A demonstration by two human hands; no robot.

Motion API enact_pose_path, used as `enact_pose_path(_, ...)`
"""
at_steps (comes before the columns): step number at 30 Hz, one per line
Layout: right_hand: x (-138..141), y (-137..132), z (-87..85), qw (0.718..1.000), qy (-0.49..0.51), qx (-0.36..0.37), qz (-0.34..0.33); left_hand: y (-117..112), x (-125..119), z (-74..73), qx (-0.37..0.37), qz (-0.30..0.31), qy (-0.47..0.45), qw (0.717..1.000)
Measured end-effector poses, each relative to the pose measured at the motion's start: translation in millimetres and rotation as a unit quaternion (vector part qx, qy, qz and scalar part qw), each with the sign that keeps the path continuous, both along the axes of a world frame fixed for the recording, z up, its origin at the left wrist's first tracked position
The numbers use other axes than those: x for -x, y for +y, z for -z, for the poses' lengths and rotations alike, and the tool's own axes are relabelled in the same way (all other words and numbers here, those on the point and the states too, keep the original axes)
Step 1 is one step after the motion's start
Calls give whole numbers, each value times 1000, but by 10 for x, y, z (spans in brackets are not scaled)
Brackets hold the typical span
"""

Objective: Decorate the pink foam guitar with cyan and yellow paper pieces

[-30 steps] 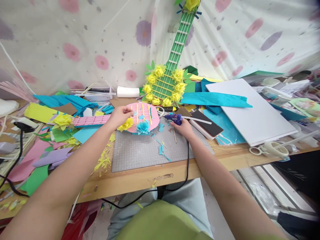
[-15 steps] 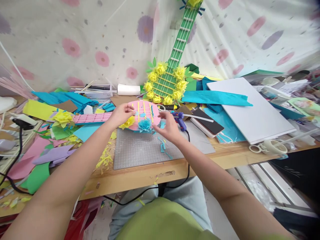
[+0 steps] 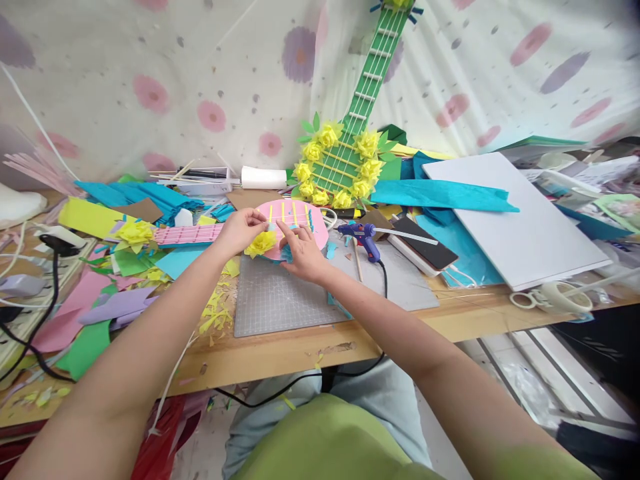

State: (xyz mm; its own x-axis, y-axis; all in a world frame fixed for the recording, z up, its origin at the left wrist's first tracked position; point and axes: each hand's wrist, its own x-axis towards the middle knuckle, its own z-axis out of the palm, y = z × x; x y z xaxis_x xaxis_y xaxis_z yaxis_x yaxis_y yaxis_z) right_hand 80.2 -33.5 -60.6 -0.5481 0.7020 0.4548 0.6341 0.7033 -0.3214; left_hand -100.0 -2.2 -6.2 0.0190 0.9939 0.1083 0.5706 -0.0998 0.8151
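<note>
A pink paper guitar [image 3: 318, 233] lies with its body on the grey cutting mat, its pink neck [image 3: 187, 235] pointing left. Yellow bars and pale strings cross the body. My left hand [image 3: 244, 230] is over the left part of the body, fingertips pinched together beside a small light-blue scrap; what they hold is too small to make out. Just below it sits a yellow paper flower [image 3: 261, 245]. My right hand [image 3: 304, 253] reaches over the body with fingers apart, index finger stretched toward the strings. It mostly covers the blue paper flower [image 3: 286, 254].
A blue glue gun [image 3: 367, 240] with a corded handle lies right of the guitar, near a black-topped phone-like slab [image 3: 425, 245]. Behind stands a green paper guitar [image 3: 360, 110] with yellow flowers. Paper scraps [image 3: 113, 308] cover the left side; a white board [image 3: 515, 227] rests at right.
My right hand has moved left from the guitar's right edge onto its body, covering the blue flower. A thin stick on the mat now shows. My left hand stays at the strings.
</note>
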Motion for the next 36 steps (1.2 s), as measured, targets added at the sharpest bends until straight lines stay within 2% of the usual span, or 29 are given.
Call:
enact_pose_path(4,18,-11,-35,1000,-12,0,-20,17,-17,29,-7,13,-16,1000)
enact_pose_path(13,-24,-16,-41,999,30,27,-26,-40,-10,-42,6,5,-34,999)
enact_pose_path(18,-53,-58,-22,992,114,50,4,-70,-49,-49,18,5,-19,1000)
enact_pose_path(23,-68,-69,-22,981,172,67,53,-89,-97,-33,17,30,51,998)
enact_pose_path(29,-102,-58,-6,983,166,57,62,-102,-119,-21,10,45,104,993)
enact_pose_path(36,-120,-15,-13,995,84,1,55,-96,-99,-11,-3,30,101,994)
